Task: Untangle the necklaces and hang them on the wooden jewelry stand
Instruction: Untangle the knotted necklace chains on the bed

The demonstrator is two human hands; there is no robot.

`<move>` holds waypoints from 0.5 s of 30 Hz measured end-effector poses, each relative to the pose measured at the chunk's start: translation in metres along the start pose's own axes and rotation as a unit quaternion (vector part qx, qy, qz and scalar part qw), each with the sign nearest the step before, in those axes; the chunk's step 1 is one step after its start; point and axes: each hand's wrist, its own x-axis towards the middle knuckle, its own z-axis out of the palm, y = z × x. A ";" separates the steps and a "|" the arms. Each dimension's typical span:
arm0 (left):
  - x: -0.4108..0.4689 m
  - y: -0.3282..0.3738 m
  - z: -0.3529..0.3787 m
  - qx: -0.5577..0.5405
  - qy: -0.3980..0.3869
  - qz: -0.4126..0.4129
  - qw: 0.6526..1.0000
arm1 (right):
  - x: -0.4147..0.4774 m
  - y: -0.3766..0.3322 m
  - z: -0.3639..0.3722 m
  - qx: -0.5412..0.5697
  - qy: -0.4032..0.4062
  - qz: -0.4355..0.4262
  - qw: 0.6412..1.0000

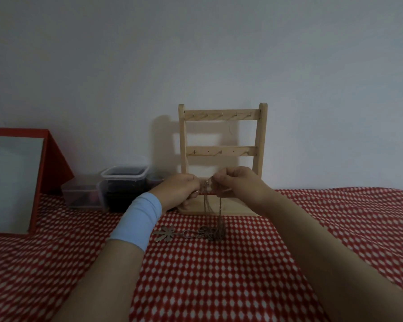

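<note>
1. Two bare forearms reach in from the near edge across a desk (219, 280) spread with red-and-white cloth. A pale blue wristband (137, 219) wraps the left one.
2. Left hand (180, 188) and right hand (236, 182) meet, almost touching, just in front of the wooden jewelry stand (221, 113), low by its base.
3. Left fingers (192, 180) and right fingers (219, 178) are curled tight, pinching the top of the necklaces (219, 212) between them.
4. From that pinch the chains fall straight down, long axis vertical, to a knotted heap (213, 233) on the cloth directly beneath. A flower-shaped pendant (164, 234) lies flat to its left.
5. No chain plainly hangs on either hook rail. The lower rail sits above and behind the fingers, so hanging would likely mean lifting up and away from the person. The right hand looks slightly nearer to it. The heap suggests untangling comes first.
6. Plastic containers (123, 182) and a red-framed mirror (12, 180) stand at left.
</note>
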 end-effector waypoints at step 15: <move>-0.002 -0.009 0.006 -0.013 -0.066 -0.016 0.998 | -0.009 -0.007 0.001 0.022 -0.029 -0.009 0.999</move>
